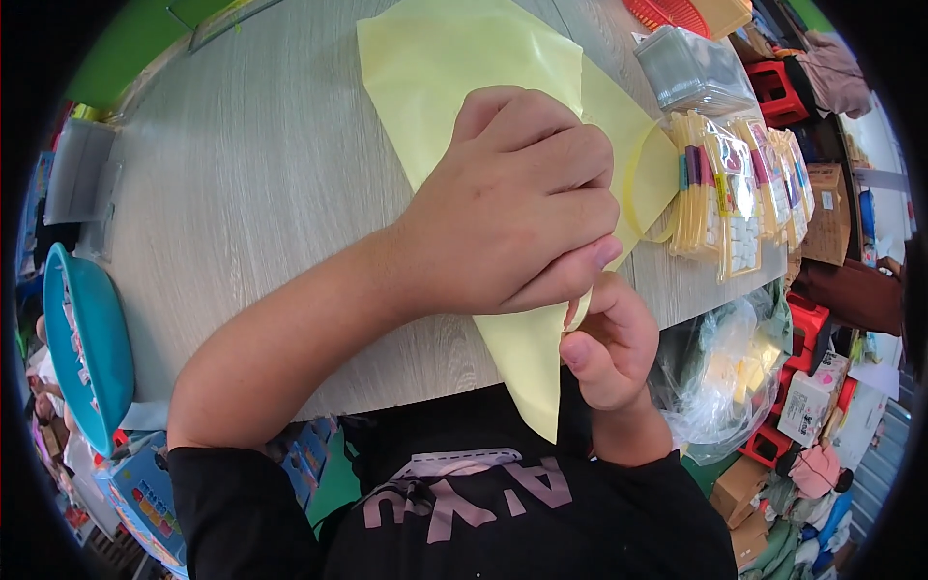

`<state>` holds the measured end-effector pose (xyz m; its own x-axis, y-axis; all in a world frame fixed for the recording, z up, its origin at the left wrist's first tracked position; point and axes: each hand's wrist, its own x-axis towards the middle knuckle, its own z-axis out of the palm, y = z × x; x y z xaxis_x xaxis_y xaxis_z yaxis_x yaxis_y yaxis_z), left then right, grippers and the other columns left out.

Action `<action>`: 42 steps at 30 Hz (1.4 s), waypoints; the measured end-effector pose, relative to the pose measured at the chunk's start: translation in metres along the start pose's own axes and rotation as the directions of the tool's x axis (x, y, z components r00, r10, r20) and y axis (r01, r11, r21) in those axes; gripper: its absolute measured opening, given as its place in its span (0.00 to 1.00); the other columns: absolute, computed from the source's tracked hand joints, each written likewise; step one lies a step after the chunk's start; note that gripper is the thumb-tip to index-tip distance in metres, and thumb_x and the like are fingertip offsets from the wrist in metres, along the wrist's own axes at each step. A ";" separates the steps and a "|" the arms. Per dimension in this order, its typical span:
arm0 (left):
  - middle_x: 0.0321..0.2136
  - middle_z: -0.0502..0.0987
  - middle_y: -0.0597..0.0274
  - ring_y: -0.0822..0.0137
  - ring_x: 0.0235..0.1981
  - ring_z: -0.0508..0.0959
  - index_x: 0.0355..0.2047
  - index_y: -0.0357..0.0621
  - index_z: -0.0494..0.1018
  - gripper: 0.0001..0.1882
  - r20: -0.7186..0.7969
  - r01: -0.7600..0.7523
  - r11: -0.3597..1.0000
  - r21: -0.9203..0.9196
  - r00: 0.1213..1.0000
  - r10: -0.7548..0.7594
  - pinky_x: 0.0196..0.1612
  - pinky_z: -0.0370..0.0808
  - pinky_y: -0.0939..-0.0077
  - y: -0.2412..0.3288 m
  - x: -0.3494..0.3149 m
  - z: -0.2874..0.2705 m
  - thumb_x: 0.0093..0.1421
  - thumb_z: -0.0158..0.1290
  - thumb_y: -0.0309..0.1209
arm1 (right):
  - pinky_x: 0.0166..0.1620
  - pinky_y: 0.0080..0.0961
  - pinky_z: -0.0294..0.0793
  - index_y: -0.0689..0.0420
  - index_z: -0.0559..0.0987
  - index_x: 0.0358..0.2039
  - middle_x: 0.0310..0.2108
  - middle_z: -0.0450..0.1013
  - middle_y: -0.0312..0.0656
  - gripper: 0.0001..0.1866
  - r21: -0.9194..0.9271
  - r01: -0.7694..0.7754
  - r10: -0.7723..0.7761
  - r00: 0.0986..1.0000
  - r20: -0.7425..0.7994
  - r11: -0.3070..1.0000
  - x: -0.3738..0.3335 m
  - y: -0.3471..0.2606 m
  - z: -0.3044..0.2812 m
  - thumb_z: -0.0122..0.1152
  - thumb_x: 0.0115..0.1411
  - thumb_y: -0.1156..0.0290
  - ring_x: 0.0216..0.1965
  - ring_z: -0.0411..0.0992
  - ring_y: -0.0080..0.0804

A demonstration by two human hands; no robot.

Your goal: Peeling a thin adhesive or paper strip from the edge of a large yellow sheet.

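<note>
A pale yellow, smooth, flexible sheet lies across the table and hangs over its near edge toward my lap. My left hand is closed in a fist over the middle of the sheet, its fingers curled round a part that they hide. Just below it, my right hand pinches a narrow yellow strip between thumb and forefinger, close to my left thumb. To the right of my left fist, a thin yellow strap curves in a loop beside the sheet.
Flat clear-wrapped packages stand in rows at the table's right, with a stack of clear plastic sleeves behind them. A clear plastic bag hangs near the right edge. A teal basin is at the left.
</note>
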<state>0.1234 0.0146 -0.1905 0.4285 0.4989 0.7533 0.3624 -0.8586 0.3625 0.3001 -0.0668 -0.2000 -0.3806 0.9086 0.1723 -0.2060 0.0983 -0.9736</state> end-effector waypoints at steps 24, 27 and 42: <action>0.29 0.71 0.64 0.59 0.37 0.67 0.19 0.46 0.68 0.11 -0.008 0.007 1.000 -0.011 1.000 -0.007 0.43 0.60 0.65 -0.002 0.002 -0.002 0.53 0.49 0.37 | 0.28 0.23 0.64 0.60 0.73 0.32 0.26 0.69 0.42 0.05 -0.099 0.091 -0.087 0.995 0.042 0.991 -0.001 0.005 -0.001 0.59 0.58 0.73 0.24 0.66 0.31; 0.29 0.71 0.64 0.59 0.37 0.67 0.19 0.46 0.68 0.11 0.003 0.009 1.000 -0.001 1.000 -0.009 0.43 0.60 0.65 -0.001 0.002 -0.003 0.53 0.49 0.37 | 0.28 0.23 0.63 0.60 0.73 0.31 0.25 0.69 0.41 0.05 -0.108 0.125 -0.117 0.990 0.078 0.986 0.002 0.006 -0.002 0.60 0.57 0.74 0.24 0.66 0.32; 0.29 0.71 0.64 0.59 0.37 0.67 0.19 0.46 0.68 0.10 -0.009 -0.016 1.000 0.017 1.000 0.016 0.44 0.60 0.65 -0.004 0.000 -0.001 0.52 0.50 0.37 | 0.30 0.22 0.63 0.60 0.72 0.28 0.26 0.68 0.41 0.06 -0.082 -0.019 0.024 0.997 0.067 0.996 0.006 -0.005 -0.002 0.60 0.54 0.75 0.26 0.66 0.31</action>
<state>0.1212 0.0177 -0.1909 0.4266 0.4840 0.7640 0.3698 -0.8643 0.3411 0.3003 -0.0609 -0.1948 -0.4450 0.8815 0.1581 -0.1241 0.1141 -0.9857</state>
